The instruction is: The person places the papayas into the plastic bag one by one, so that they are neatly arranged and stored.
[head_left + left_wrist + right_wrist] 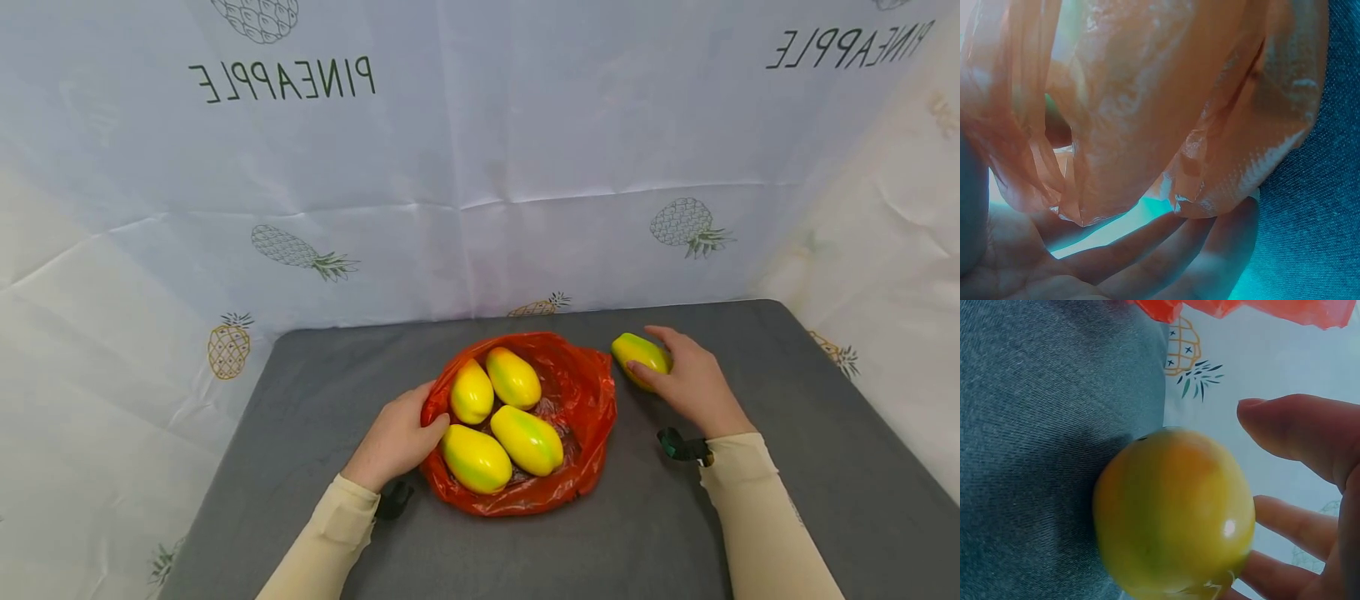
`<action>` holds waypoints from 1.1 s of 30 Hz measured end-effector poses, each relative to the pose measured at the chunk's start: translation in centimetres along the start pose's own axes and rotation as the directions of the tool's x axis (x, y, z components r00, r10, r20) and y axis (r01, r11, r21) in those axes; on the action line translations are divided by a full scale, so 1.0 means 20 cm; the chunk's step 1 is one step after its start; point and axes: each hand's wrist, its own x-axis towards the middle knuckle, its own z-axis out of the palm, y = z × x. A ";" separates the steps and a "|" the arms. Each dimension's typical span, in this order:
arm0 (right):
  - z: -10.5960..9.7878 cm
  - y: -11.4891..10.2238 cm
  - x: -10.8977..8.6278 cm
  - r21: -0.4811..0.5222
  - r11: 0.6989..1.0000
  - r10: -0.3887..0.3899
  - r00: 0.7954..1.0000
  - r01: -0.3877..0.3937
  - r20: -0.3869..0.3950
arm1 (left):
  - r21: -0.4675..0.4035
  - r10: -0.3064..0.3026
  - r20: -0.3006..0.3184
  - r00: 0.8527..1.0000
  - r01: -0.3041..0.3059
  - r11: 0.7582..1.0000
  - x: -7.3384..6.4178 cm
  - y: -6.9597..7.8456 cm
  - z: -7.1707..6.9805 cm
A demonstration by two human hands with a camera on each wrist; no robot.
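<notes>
A red plastic bag (592, 417) lies spread open on the grey table, its rim rolled around several yellow-green papayas (476, 458). At the bag's left side my left hand (393, 439) pinches the rim, thumb over the edge and fingers outside. The left wrist view has those fingers (1179, 262) under the hanging plastic (1135, 112). Right of the bag, another papaya (636, 354) rests on the table with my right hand (696, 385) around its right side. In the right wrist view, the thumb stands apart from this papaya (1172, 512) while the fingers reach its far side.
The grey table (337, 367) ends at the back against a white cloth (420, 258) printed with pineapples. More of this cloth hangs along the left and right sides. A dark strap device (682, 444) sits at the right wrist, another (393, 500) at the left.
</notes>
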 end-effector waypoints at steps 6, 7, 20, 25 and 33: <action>0.01 0.02 0.01 -0.003 1.000 -0.010 1.000 0.010 0.007 | 0.000 -0.007 0.005 1.000 0.007 1.000 0.00 0.00 0.00; 0.01 0.02 0.01 -0.003 1.000 -0.013 1.000 0.013 0.008 | -0.002 -0.006 0.005 1.000 0.006 1.000 0.00 0.00 0.00; 0.03 0.03 0.01 -0.001 1.000 -0.029 1.000 0.029 0.006 | 0.004 -0.008 -0.004 1.000 0.008 1.000 0.00 0.00 0.00; 0.03 0.03 0.02 -0.001 1.000 -0.025 1.000 0.025 0.010 | 0.001 -0.007 -0.004 1.000 0.007 1.000 0.00 0.00 0.00; 0.04 0.03 0.02 -0.013 1.000 -0.013 1.000 0.013 0.024 | 0.014 0.013 -0.005 1.000 -0.013 1.000 0.01 -0.01 0.00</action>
